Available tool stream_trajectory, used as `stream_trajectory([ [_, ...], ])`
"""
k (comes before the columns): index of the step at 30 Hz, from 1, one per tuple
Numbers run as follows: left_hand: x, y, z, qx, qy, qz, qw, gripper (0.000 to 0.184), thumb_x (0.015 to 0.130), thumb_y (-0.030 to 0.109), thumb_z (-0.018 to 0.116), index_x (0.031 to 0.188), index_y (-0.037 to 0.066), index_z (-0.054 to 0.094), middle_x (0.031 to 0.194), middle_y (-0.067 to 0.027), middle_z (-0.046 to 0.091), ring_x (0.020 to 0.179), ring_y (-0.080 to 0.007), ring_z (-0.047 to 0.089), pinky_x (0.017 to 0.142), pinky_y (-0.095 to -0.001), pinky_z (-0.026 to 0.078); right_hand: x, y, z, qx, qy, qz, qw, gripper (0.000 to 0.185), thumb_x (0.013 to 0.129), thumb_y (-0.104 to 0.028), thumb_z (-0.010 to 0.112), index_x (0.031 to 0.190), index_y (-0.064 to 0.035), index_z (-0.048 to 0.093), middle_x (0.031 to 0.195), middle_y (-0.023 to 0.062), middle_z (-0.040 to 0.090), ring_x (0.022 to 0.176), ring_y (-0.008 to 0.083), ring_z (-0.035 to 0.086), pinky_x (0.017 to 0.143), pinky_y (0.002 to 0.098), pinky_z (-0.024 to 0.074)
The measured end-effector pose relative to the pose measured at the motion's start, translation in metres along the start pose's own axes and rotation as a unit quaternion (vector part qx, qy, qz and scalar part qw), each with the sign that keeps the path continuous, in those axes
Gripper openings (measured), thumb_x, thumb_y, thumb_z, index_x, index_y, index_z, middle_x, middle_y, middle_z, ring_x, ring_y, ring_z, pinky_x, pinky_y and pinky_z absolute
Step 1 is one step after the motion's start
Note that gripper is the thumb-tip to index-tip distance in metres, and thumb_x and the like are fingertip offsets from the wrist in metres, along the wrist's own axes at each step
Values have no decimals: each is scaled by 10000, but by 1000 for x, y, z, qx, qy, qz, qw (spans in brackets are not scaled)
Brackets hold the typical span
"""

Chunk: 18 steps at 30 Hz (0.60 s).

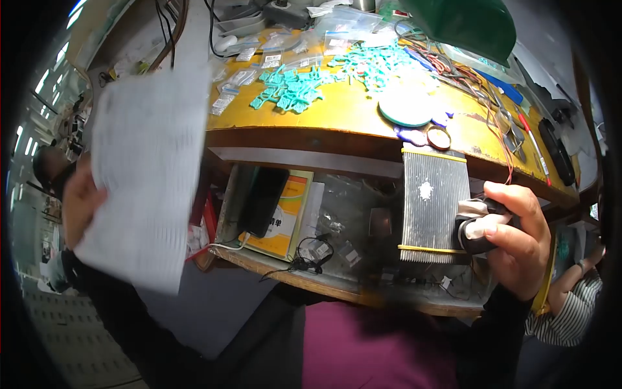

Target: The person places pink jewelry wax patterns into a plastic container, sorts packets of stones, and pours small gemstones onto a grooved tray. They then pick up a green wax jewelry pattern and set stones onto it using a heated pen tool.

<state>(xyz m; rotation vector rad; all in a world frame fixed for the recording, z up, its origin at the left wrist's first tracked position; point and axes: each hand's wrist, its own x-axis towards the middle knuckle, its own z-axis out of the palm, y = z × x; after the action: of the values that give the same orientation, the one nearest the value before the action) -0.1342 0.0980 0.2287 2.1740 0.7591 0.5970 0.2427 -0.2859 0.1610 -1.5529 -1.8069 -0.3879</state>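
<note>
My left hand (pixel 83 200) is closed on the edge of a white sheet of printed paper (pixel 146 168), raised at the left of the bench. The print is too blurred to read. My right hand (pixel 518 236) has its fingers bent together around something small and dark that I cannot make out, with a whitish part showing. Just left of those fingers is a dark ridged block (pixel 433 201) with yellow bands near both ends and a white patch in its middle. It juts from the bench's front edge; whether my fingers touch it, I cannot tell.
On the yellow bench (pixel 240 120) lie turquoise pieces (pixel 291 89), small plastic bags (pixel 272 59), a round white disc (pixel 405 107), a ring (pixel 438 137) and a red pen (pixel 534 146). A green lamp shade (pixel 466 26) hangs above. An open drawer holds a phone (pixel 264 201). Another person's arm (pixel 573 279) is at right.
</note>
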Motion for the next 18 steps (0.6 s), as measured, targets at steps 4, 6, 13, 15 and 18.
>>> stream_trajectory([
  [4, -57, -58, 59, -130, -177, -179, 959, 442, 690, -26, 613, 1108, -27, 469, 916, -85, 588, 806, -137, 576, 692, -243, 470, -6, 1, -2, 56, -8, -4, 998, 406, 513, 96, 586, 885, -61, 541, 993, 232, 519, 833, 307, 541, 688, 378, 443],
  [6, -51, -40, 113, -165, -249, -268, 916, 452, 700, -45, 592, 1129, -43, 450, 894, -83, 587, 768, -123, 576, 663, -233, 467, -3, 6, -9, 107, -58, -38, 992, 389, 508, 21, 617, 879, -79, 556, 1015, 238, 502, 848, 305, 529, 682, 374, 439],
  [13, 10, -13, 171, 254, -128, 61, 957, 255, 651, 98, 643, 871, -7, 568, 698, -132, 576, 630, -275, 556, 558, -336, 436, 8, 10, -16, 149, -90, -40, 984, 283, 618, -123, 718, 862, -49, 595, 989, 211, 533, 775, 276, 557, 671, 350, 442],
  [15, 47, 30, 174, 242, -72, 235, 939, 137, 656, 90, 629, 756, 10, 579, 681, -119, 562, 617, -274, 542, 556, -329, 426, 0, 11, -12, 194, -51, 3, 980, 467, 577, -147, 773, 960, -24, 535, 1001, 245, 528, 852, 298, 568, 682, 342, 476],
  [18, 114, 80, 185, 229, -72, 360, 902, 77, 661, 45, 610, 705, 2, 564, 670, -109, 559, 609, -249, 542, 553, -298, 415, -7, 16, -6, 260, -6, 60, 964, 595, 534, -127, 809, 1012, 3, 478, 1056, 271, 501, 946, 298, 562, 685, 313, 503],
])
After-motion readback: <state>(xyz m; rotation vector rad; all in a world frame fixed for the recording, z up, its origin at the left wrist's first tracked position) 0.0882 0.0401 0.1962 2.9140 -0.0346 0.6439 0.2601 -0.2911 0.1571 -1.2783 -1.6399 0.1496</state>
